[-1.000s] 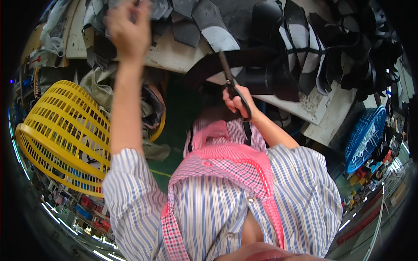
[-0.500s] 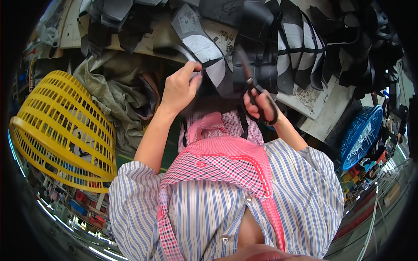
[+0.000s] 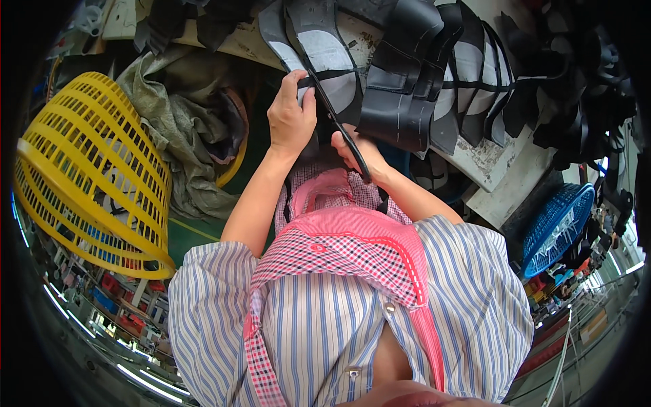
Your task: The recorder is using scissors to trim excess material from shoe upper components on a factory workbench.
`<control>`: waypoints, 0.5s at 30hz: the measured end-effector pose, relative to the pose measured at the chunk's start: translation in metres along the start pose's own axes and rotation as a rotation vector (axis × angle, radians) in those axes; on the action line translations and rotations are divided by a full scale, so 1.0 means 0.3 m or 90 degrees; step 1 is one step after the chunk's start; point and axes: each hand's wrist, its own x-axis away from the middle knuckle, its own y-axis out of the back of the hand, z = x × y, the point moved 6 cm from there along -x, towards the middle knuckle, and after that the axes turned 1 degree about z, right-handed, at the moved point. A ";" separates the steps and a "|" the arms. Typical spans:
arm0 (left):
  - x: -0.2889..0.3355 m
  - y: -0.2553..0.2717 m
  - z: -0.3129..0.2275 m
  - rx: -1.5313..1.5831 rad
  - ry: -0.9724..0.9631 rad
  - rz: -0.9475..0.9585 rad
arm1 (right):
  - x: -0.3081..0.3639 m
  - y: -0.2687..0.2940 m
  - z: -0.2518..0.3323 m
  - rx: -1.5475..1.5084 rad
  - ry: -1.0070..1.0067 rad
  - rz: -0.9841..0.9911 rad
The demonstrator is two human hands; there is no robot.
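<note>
My left hand (image 3: 293, 117) is closed, its thumb and fingers pinching the edge of a black-and-grey shoe-upper piece (image 3: 277, 37). A second, similar piece (image 3: 324, 51) lies right beside it on the table, with a dark strip across it. My right hand (image 3: 359, 154) grips black-handled scissors (image 3: 338, 122), seen nearly edge-on. Their blades point up and left, passing close to my left fingertips and over the dark strip between the two pieces. Whether the blades are parted cannot be made out.
Stacked black pieces (image 3: 400, 81) and a row of black-and-grey ones (image 3: 468, 88) hang over the edge of the worn table (image 3: 468, 159). A yellow basket (image 3: 91, 176) stands at left, beside a crumpled grey-green sheet (image 3: 166, 122). A blue basket (image 3: 559, 227) is at right.
My right hand has brought the scissors leftward to my left hand, turning them edge-on. The piece in my left hand, blurred before, now rests steady beside the other piece.
</note>
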 end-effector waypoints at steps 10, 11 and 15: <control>0.006 -0.116 -0.018 -0.018 0.087 0.067 | 0.125 0.171 -0.100 0.142 0.000 -0.127; 0.002 -0.130 -0.036 -0.077 0.070 0.071 | 0.127 0.198 -0.142 0.167 -0.015 -0.169; 0.018 -0.150 -0.048 -0.144 0.055 0.051 | 0.101 0.207 -0.145 0.154 -0.018 -0.167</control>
